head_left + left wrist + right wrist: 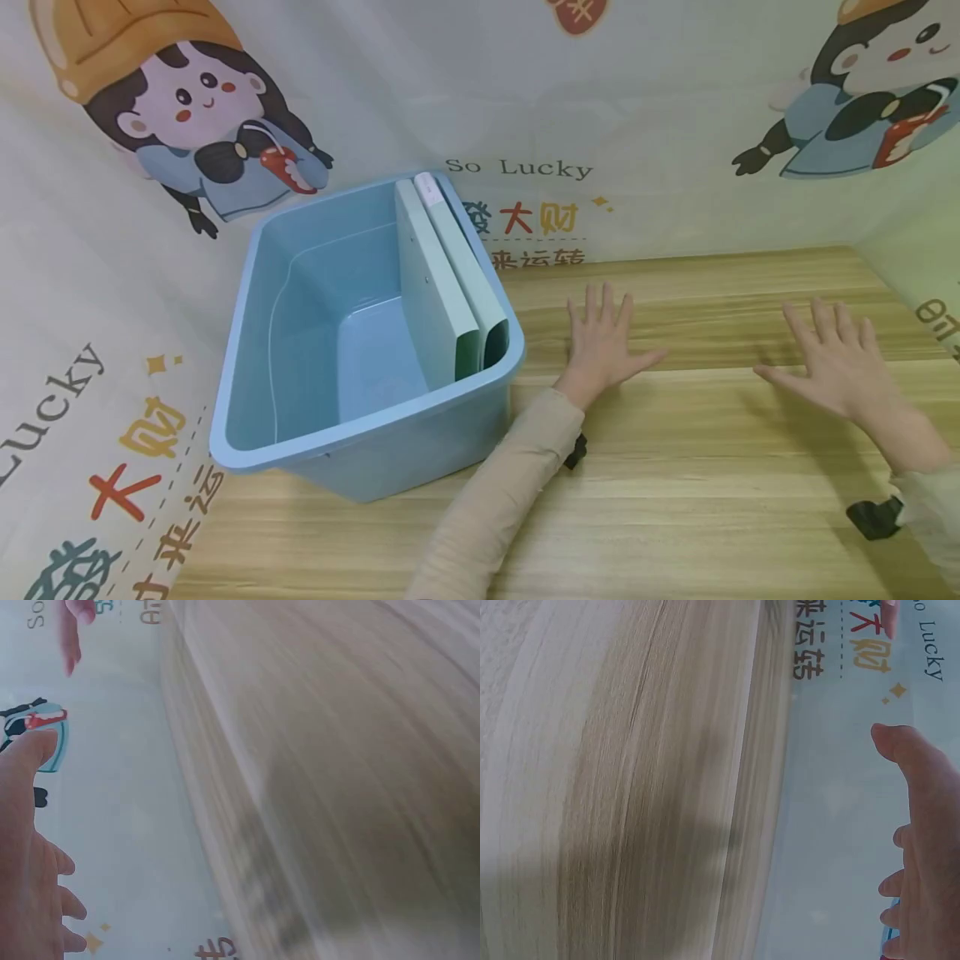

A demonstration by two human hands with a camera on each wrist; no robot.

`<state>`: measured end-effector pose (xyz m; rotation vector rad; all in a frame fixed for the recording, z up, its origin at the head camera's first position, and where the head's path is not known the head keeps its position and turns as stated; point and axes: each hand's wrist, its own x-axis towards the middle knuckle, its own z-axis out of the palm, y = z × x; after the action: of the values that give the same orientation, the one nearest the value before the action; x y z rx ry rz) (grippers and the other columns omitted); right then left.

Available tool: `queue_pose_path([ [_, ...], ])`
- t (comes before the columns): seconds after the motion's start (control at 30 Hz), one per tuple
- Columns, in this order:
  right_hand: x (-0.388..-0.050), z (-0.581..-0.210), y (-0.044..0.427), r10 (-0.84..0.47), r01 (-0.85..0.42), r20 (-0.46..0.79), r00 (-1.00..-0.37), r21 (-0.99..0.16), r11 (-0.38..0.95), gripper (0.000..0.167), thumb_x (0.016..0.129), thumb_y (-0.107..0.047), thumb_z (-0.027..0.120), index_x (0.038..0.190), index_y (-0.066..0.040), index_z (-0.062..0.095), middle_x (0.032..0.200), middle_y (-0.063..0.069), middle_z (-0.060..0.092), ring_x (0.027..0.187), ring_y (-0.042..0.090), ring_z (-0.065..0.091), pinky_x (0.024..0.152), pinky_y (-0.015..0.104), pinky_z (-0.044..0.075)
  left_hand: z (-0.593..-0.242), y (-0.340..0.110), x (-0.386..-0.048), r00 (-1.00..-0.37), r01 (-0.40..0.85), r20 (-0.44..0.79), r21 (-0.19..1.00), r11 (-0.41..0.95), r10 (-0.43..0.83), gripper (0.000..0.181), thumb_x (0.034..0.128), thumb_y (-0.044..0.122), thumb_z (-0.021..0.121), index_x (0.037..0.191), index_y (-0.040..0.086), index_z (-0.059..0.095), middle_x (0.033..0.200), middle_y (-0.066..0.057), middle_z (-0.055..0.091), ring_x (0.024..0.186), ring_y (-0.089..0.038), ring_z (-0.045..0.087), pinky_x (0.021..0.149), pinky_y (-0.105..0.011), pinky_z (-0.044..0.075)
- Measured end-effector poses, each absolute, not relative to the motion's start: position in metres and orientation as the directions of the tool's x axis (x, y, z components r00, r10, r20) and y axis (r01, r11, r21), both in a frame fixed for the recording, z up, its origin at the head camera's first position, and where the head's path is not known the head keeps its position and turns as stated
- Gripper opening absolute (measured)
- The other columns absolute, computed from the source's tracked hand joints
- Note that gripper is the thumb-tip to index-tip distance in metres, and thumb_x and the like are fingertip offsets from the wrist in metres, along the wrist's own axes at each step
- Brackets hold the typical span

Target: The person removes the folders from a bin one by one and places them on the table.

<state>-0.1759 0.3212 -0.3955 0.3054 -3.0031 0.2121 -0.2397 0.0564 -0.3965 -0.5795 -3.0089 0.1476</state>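
Both hands hover over the wooden table with fingers spread and hold nothing. My left hand (600, 346) is just right of a blue plastic tub (435, 442), apart from it. Farther right, my right hand (843, 367) has its thumb pointing toward the left hand. Inside the tub, two pale green binders or file boxes stand upright against the right wall: one nearer the middle (435, 292) and one by the wall (468, 267). In the left wrist view the left hand (30, 847) shows at the left edge; in the right wrist view the right hand (934, 847) shows at the right edge.
The wood-grain table (675, 500) extends under both hands and the tub. A white printed cloth (660, 108) with cartoon figures and lettering hangs behind and along the sides. Black straps (873, 518) show at the wrists.
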Motion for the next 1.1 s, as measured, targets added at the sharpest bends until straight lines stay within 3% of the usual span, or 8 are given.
queue_pose_path([
  [0.5,-0.18,-0.392,0.315,-0.201,-0.221,0.143,-0.969,-0.143,0.965,0.091,0.085,-0.056,0.047,0.143,0.002,0.009,0.14,0.038,0.006,0.126,0.057,0.003,0.098,0.067,0.001,-0.37,0.061,-0.232,-0.898,0.387,0.143,-0.198,0.901,0.417,0.095,0.0745,0.081,0.023,0.147,0.021,0.01,0.151,-0.011,0.0,0.137,-0.033,-0.009,0.106,-0.054,0.005],
  [0.67,-0.182,-0.389,0.313,-0.205,-0.223,0.131,-0.97,-0.146,0.964,0.091,0.085,-0.056,0.047,0.143,0.003,0.01,0.14,0.038,0.007,0.127,0.057,0.005,0.098,0.066,0.002,-0.36,0.061,-0.229,-0.884,0.396,0.175,-0.21,0.894,0.433,0.096,0.0751,0.081,0.02,0.147,0.02,0.002,0.151,-0.012,-0.003,0.136,-0.033,-0.012,0.106,-0.055,0.001],
  [1.1,-0.183,-0.386,0.311,-0.221,-0.238,0.12,-0.968,-0.157,0.958,0.091,0.085,-0.055,0.048,0.143,0.002,0.007,0.141,0.038,0.006,0.127,0.056,0.007,0.099,0.066,0.005,-0.307,0.053,-0.201,-0.842,0.407,0.271,-0.249,0.879,0.467,0.1,0.0726,0.083,0.022,0.146,0.019,-0.002,0.151,-0.013,-0.007,0.135,-0.035,-0.016,0.105,-0.056,-0.001],
])
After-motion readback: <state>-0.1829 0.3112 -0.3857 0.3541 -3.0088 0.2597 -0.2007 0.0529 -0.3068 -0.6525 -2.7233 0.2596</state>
